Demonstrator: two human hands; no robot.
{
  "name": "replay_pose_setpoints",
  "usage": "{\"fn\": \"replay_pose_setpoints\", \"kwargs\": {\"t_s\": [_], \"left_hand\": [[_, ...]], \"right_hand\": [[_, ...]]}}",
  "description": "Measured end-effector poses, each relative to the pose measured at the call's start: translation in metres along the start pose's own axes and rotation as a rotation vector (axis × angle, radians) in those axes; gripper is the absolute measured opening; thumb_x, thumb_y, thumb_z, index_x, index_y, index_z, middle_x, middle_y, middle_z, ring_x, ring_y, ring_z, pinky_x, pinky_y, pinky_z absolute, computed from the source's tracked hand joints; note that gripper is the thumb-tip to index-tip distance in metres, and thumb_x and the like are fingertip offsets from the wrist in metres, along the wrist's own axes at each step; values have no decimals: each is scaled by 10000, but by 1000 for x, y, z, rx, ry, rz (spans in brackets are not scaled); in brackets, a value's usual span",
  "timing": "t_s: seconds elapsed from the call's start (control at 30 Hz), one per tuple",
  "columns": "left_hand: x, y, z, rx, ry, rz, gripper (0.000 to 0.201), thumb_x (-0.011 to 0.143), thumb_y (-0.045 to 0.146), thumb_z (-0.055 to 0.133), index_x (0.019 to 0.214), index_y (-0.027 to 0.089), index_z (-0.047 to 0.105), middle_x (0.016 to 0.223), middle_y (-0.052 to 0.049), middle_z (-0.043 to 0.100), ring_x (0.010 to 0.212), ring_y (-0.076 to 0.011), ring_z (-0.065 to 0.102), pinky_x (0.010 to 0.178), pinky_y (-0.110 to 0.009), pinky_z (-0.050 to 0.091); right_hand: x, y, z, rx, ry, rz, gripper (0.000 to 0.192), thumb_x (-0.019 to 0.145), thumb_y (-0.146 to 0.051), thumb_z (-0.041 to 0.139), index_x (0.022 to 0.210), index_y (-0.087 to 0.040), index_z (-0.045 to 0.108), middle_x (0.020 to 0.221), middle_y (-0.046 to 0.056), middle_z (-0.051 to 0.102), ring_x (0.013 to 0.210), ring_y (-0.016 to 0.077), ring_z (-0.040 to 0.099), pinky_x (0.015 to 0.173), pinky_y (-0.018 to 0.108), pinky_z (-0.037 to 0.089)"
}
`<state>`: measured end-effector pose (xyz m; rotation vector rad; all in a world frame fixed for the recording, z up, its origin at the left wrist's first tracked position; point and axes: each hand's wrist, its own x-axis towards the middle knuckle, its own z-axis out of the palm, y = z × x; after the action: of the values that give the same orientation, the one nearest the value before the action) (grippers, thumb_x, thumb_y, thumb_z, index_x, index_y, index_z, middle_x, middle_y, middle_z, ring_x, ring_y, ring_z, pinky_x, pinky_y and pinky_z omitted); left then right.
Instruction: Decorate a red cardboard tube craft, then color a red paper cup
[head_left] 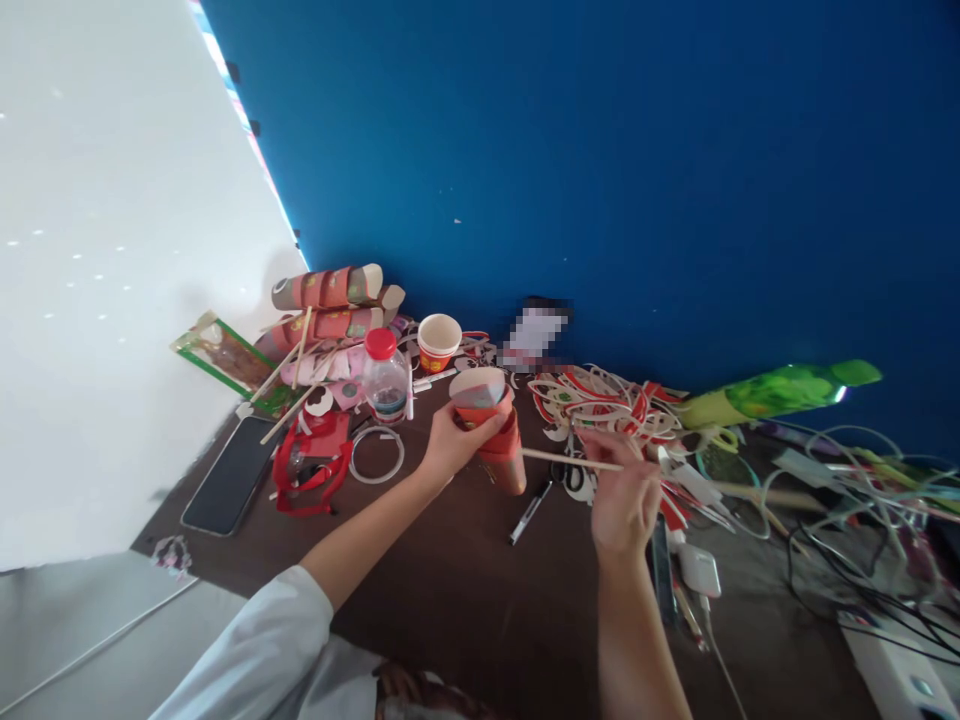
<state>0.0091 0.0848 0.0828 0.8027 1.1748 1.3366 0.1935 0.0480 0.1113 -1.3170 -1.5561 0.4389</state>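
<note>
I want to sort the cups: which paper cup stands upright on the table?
The small red-and-white cup behind the bottle stands upright, mouth up. The orange cup is tilted in the left hand.

Both hands (pixel 454 440) (pixel 622 500) forward, fingers curled

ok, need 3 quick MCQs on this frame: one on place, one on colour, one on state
1. Where does the phone lie?
A. at the table's left edge
B. under the right hand
C. against the blue wall

2. What colour is the bottle cap?
A. green
B. red
C. white

3. What does the left hand hold?
A. nothing
B. the marker
C. the paper cone

Answers:
1 A, the phone lies flat at the table's left edge, beside the red straps.
2 B, the cap on the clear bottle is red.
3 C, the left hand's fingers wrap the cone, while the right hand pinches a thin stick pointing at it.
</note>
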Motion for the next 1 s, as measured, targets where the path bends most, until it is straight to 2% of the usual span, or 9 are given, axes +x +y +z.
{"fn": "replay_pose_setpoints", "kwargs": {"t_s": [0.07,0.1,0.2,0.33,0.53,0.7,0.87,1.0], "left_hand": [[0,2,2,-95,58,-10,427,592,327,839,924,95,704,920,-117,754,829,-221,706,758,-307,538],[1,2,2,-134,85,-18,427,584,325,843,914,94,704,916,-115,755,825,-219,708,765,-309,539],[0,3,5,-237,138,-36,438,567,345,855,898,99,705,909,-109,757,835,-222,713,780,-319,542],[-2,6,6,-335,150,-44,470,554,380,862,906,109,709,932,-104,757,878,-231,716,823,-334,541],[-4,11,4,-347,149,-38,483,550,407,862,903,117,707,924,-93,758,889,-229,716,846,-329,537],[-5,12,5,-345,130,-20,479,554,416,859,899,124,700,915,-86,756,876,-223,713,822,-320,537],[-9,13,5,-274,175,63,465,584,407,843,923,130,688,939,-83,751,892,-216,706,845,-311,528],[-11,13,4,-194,221,102,405,618,381,821,901,121,692,901,-83,753,863,-208,703,831,-300,525]], "right_hand": [[-17,-5,5,83,112,56,537,993,-455,229,933,-201,697,621,32,590,543,177,558,469,298,423],[-25,-8,8,91,103,66,453,988,-424,305,938,-204,698,605,21,599,529,170,565,468,291,427],[-42,-20,17,40,37,-10,232,940,-305,476,989,-219,686,733,40,691,633,185,645,580,325,504],[-47,-29,22,32,18,-119,231,931,-213,457,1029,-246,663,823,56,724,704,200,679,641,359,541],[-45,-32,21,8,-11,-153,239,935,-203,434,986,-245,664,824,66,729,709,207,691,624,363,556],[-49,-37,25,16,55,-82,244,942,-197,442,1001,-238,675,809,49,736,692,192,695,636,338,551],[-59,-42,34,28,133,46,247,947,-228,456,1015,-226,694,803,48,738,694,188,698,681,332,558],[-66,-42,43,155,196,221,261,947,-301,481,1003,-185,708,811,66,741,684,189,700,675,327,566]]}}
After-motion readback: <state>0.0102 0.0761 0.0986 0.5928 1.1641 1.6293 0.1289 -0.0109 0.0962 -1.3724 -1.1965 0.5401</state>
